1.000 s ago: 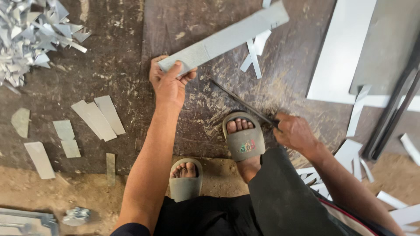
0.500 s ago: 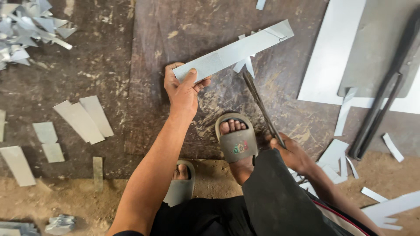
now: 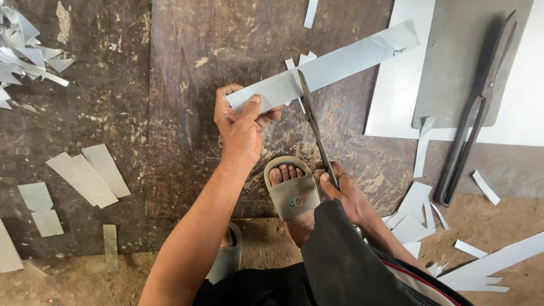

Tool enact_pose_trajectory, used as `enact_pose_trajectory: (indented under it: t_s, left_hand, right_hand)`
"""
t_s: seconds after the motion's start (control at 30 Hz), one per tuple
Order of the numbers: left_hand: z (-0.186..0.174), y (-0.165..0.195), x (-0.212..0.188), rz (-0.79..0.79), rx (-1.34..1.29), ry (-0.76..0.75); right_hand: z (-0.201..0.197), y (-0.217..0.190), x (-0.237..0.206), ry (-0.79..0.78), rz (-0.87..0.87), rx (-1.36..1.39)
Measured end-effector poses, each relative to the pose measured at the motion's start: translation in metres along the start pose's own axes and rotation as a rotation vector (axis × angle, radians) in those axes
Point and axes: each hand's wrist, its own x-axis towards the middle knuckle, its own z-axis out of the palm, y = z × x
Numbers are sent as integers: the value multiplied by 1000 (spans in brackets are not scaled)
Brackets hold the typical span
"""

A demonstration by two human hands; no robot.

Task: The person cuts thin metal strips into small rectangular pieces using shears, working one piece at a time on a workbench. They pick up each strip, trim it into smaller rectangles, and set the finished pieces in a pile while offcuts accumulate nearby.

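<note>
Shears [image 3: 315,127] cross the long sheet-metal strip [image 3: 334,65] near its left third, and this crossing is the relation that matters here. The strip has its long axis from lower left to upper right, rising toward the far right corner of the dark floor plate [image 3: 187,56]. The blades run almost at a right angle to it, from the near edge of the plate up to the strip, with the tips just past the strip's lower edge.

The left hand [image 3: 242,122] is the nearer one to the strip: its grip is closed on the strip's lower left end, thumb on top and fingers curled under. The cut line is just beside this hand, on its right. The long free part of the strip reaches away to the right, over the pale metal sheet [image 3: 396,96], and nothing supports it there as far as I can see.

The right hand [image 3: 345,195] is closed around the handles of the shears, near the grey sandal [image 3: 292,192] on the right foot. A dark sleeve covers the wrist and part of the palm, so I cannot tell how far the handles are pressed together, or whether the blades already bite into the metal.

A second pair of large shears [image 3: 473,116] lies apart at the right, on a grey plate. Cut pieces [image 3: 88,175] lie near the left edge, and scraps [image 3: 411,218] by the right knee.
</note>
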Motion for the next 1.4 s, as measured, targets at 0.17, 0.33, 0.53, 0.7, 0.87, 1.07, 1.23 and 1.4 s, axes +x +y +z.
enact_pose_trajectory:
  t_s: [0.17,0.33,0.53,0.7,0.87,1.07,1.23,1.4]
  left_hand:
    - [6,4,-3,5,-9,-29]
    - [9,8,-6,12,5,-33]
    - [13,7,-8,22,23,-17]
    - [15,7,-10,15,20,-30]
    - [15,5,-15,-19,23,-22]
    - [9,-2,-18,-44,14,-13]
    - [-2,31,-12,20,27,-75]
    - [-13,70,-4,-179,526,-438]
  right_hand:
    - [-1,-11,-7,-13,-23,48]
    - [4,-11,-7,65,23,-55]
    - [8,-5,-7,114,39,-83]
    - [10,-8,-4,131,120,-68]
    - [4,-16,-1,135,-149,0]
    - [12,-6,6,203,51,-172]
    - [15,18,10,303,-203,-445]
    - [3,13,11,438,-630,-714]
